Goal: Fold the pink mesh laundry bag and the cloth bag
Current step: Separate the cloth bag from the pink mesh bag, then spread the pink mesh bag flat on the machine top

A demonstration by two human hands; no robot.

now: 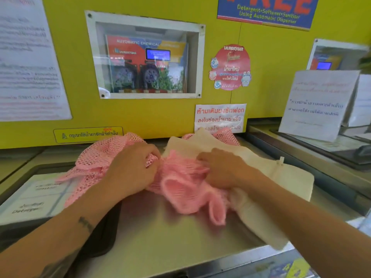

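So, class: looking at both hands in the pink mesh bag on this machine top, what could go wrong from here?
1. The pink mesh bag is bunched between the left hand and right hand, so fingers may snag in the holes.
2. It overlaps the cloth bag; pulling could drag that along.
3. The cloth bag's near corner lies by the steel top's front edge and might slide off.

1. The pink mesh laundry bag (pixel 180 189) is lying bunched on the steel surface (pixel 160 237), overlapping the cream cloth bag (pixel 261 197).
2. The left hand (pixel 134 169) is gripping a gathered fold of pink mesh.
3. The right hand (pixel 224 169) is pinching the mesh just beside the cloth bag.
4. A yellow wall panel (pixel 160 117) with a dispenser window (pixel 144 57) is standing behind.
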